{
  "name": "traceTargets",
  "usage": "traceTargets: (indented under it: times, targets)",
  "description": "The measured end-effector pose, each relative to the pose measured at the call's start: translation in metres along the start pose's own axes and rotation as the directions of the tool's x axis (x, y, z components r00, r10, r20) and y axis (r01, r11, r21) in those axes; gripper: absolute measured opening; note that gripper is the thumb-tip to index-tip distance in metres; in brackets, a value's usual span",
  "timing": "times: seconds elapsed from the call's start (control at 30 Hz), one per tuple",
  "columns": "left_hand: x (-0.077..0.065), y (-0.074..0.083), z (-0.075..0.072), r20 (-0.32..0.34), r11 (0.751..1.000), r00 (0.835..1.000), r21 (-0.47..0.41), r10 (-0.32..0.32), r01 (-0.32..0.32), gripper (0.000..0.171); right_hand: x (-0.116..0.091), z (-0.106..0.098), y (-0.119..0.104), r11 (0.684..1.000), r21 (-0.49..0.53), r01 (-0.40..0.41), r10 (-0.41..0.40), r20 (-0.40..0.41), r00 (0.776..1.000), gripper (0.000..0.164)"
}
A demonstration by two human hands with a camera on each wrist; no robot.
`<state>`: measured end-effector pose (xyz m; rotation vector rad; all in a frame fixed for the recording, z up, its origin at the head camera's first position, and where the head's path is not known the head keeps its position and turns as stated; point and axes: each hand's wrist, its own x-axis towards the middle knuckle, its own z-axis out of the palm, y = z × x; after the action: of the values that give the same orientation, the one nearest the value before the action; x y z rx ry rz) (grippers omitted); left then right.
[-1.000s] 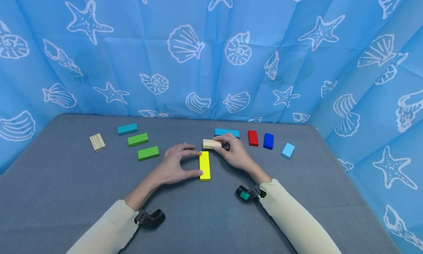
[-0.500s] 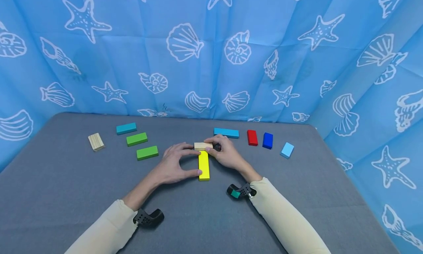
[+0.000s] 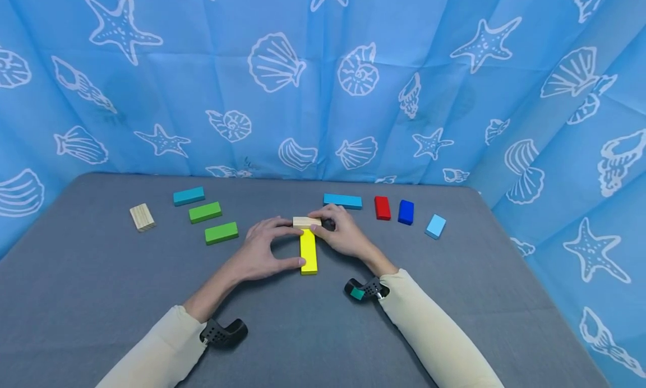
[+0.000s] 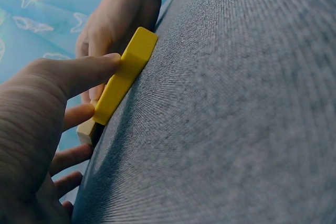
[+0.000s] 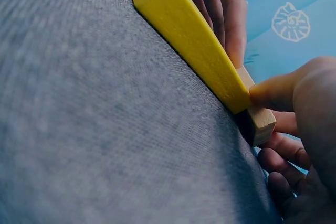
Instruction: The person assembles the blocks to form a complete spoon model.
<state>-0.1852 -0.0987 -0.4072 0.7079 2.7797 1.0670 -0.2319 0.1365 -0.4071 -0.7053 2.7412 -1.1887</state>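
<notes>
A yellow block [image 3: 309,253] lies lengthwise on the grey cloth. My left hand [image 3: 259,253] touches it, the thumb near its near end and the index finger by its far end; the left wrist view shows the thumb tip on the yellow block [image 4: 126,74]. At the far end of the yellow block, a plain wooden block [image 3: 304,222] sits crosswise. My right hand [image 3: 345,231] pinches this wooden block between thumb and fingers. In the right wrist view the wooden block [image 5: 262,123] is against or very near the yellow end, partly hidden by my fingers.
Left on the table [image 3: 303,343] lie another wooden block [image 3: 142,217], a teal block [image 3: 189,196] and two green blocks [image 3: 205,212]. Farther right are a long blue block [image 3: 343,201], a red block [image 3: 382,208], a dark blue block [image 3: 406,212] and a light blue block [image 3: 435,226].
My right hand has moved left with the wooden block, bringing it from the right to the far end of the yellow block. My left hand stays at the yellow block.
</notes>
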Motion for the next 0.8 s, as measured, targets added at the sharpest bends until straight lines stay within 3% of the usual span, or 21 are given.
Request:
traceTargets:
  times: [0.53, 0.8]
  targets:
    - [-0.002, -0.001, 0.000, -0.008, 1.000, 1.000, -0.002, 0.007, -0.008, 0.063, 0.001, 0.001, 0.002, 1.000, 0.006, 0.017, -0.017, 0.002, 1.000, 0.032]
    - [-0.001, 0.000, 0.000, -0.010, 1.000, 1.000, -0.003, 0.013, -0.013, 0.062, -0.003, -0.011, 0.001, 0.998, 0.054, 0.035, -0.033, -0.026, 0.999, 0.035]
